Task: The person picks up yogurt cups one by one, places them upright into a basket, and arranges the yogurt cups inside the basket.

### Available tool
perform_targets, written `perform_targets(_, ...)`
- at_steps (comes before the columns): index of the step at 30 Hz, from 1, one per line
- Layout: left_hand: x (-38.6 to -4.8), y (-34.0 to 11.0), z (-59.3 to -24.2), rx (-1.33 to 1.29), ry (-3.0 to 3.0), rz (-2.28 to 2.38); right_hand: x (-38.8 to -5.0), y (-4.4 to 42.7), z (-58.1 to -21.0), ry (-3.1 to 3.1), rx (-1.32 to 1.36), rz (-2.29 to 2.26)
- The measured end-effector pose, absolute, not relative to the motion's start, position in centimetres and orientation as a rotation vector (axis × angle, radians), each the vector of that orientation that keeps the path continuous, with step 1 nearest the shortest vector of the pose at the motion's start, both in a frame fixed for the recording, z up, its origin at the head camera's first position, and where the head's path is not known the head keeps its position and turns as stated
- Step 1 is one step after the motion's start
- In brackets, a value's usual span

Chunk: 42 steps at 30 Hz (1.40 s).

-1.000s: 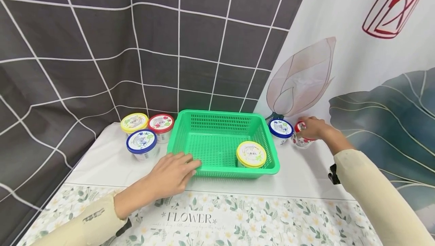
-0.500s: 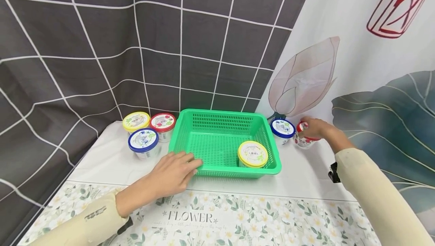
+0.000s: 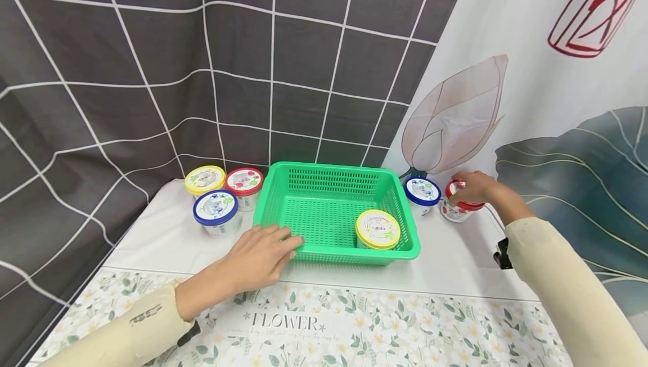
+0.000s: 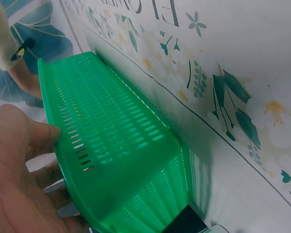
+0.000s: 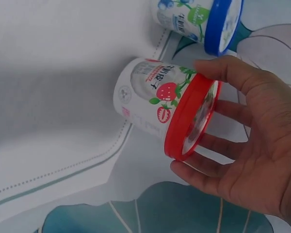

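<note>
My left hand (image 3: 263, 257) grips the near-left rim of a green plastic basket (image 3: 334, 253). In the left wrist view its thumb presses the outer side of the basket (image 4: 111, 116), and the other fingers reach over the rim. At the right, my right hand (image 3: 476, 187) holds a red-lidded tub (image 3: 453, 211) by its lid. Thumb and fingers spread around the lid's edge in the right wrist view, where strawberries show on the white tub (image 5: 145, 97). Inside the basket, at its near right, stands a yellow-lidded tub (image 3: 378, 229).
A blue-lidded tub (image 3: 422, 192) stands between the basket and the red-lidded one. Left of the basket are a yellow-lidded tub (image 3: 205, 178), another red-lidded tub (image 3: 244, 181) and a second blue-lidded tub (image 3: 216, 208). Behind hangs a dark grid-patterned curtain (image 3: 304, 63). Flowered cloth (image 3: 324, 327) covers the table's front.
The head view has shifted slightly. My right hand and the red-lidded tub have moved a little to the right; my left hand keeps its place on the basket.
</note>
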<state>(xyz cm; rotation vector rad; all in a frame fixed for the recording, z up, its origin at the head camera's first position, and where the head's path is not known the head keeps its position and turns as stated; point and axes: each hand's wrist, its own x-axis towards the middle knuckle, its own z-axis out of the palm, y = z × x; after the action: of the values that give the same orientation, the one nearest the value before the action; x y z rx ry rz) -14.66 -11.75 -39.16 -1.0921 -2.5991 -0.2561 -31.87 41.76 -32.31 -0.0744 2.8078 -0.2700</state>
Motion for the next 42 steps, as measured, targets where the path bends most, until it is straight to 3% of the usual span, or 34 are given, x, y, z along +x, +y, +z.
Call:
perform_targets(19, -14.8, -11.8, -39.2, -1.109, -2.575, -0.260, -31.1, 41.1, -27.7, 2.919, -0.165, -0.179)
perform_targets(42, -14.7, -11.8, -39.0, -1.098, -2.588, -0.252, -29.1, 35.2, -23.9, 3.029, -0.286, -0.181)
